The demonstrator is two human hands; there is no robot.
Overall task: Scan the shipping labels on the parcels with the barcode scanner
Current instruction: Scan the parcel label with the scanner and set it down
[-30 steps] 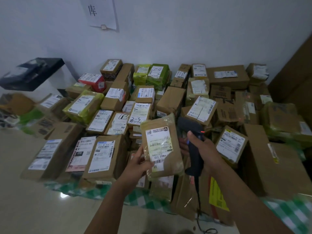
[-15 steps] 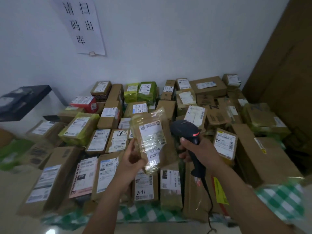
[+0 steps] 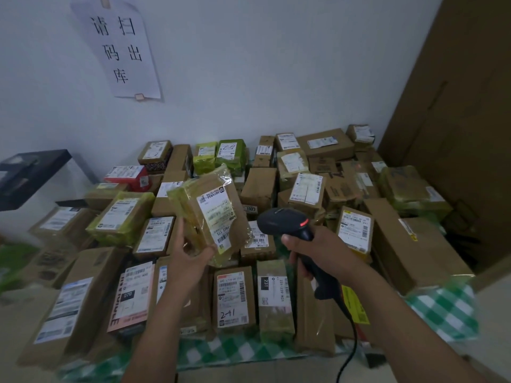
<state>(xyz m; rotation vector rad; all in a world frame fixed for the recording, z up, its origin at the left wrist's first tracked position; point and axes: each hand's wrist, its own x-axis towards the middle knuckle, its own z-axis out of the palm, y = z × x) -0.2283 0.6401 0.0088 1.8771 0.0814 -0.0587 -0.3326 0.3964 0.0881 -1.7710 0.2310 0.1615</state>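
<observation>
My left hand (image 3: 190, 252) grips the lower end of a brown parcel wrapped in yellowish film (image 3: 206, 214), lifted above the pile and tilted to the left. Its white shipping label (image 3: 217, 217) faces me. My right hand (image 3: 318, 252) grips the handle of a black barcode scanner (image 3: 287, 222) just right of that parcel. A red light glows on the scanner's head, and its cable (image 3: 348, 346) hangs down toward the floor.
Many labelled cardboard and green-wrapped parcels (image 3: 260, 186) cover a table with a green checked cloth (image 3: 442, 310). A paper sign (image 3: 121, 48) is taped to the white wall. A dark shelf (image 3: 30, 172) is at left, a brown panel (image 3: 464, 120) at right.
The view has tilted up, showing more wall and the sign. My left hand has lifted the parcel and tilted it leftward, away from the scanner. My right hand has kept its hold on the scanner.
</observation>
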